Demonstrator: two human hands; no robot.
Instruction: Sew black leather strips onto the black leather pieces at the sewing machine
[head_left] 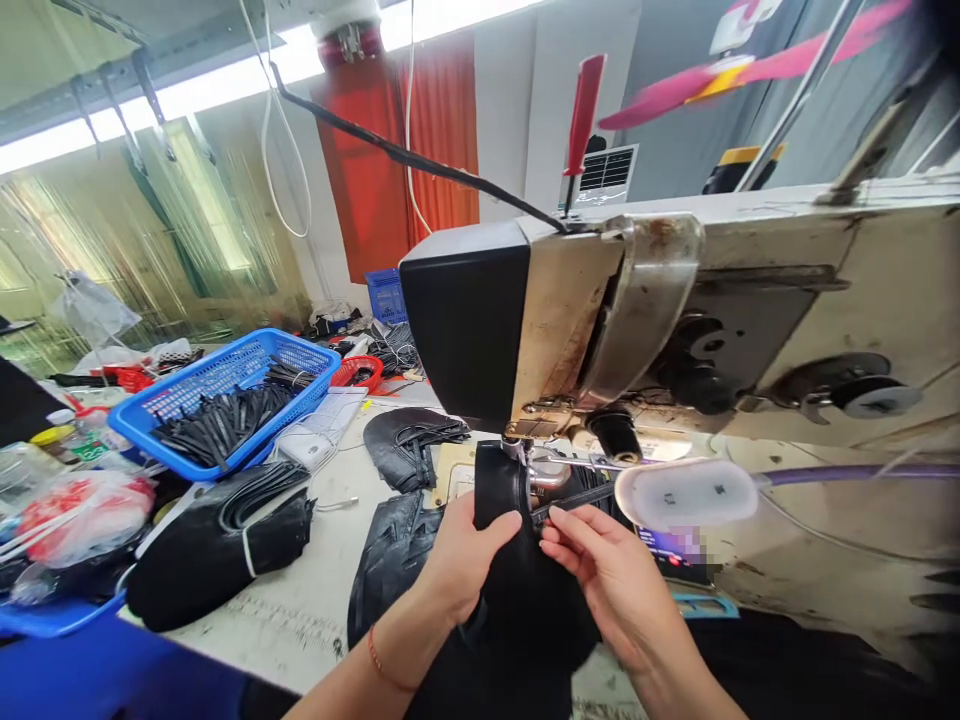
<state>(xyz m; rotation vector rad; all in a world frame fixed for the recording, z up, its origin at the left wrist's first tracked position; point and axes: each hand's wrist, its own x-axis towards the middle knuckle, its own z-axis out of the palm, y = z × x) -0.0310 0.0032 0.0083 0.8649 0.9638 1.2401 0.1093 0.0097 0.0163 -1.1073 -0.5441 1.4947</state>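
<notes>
A black fabric piece (517, 590) is held up under the needle area (534, 470) of an industrial sewing machine (675, 320). My left hand (461, 560) grips the piece on its left side, thumb lying across the fabric. My right hand (607, 570) pinches the piece's right edge and a thin black strap (574, 497) that runs toward the needle. A small white lamp (686, 493) on a purple stalk sits just above my right hand.
A blue basket (225, 395) of black straps stands at the left. Black leather pieces (217, 545) and more cut parts (412, 445) lie on the white table (300, 610). Plastic bags (75, 510) crowd the left edge. A red screwdriver (583, 120) stands on the machine.
</notes>
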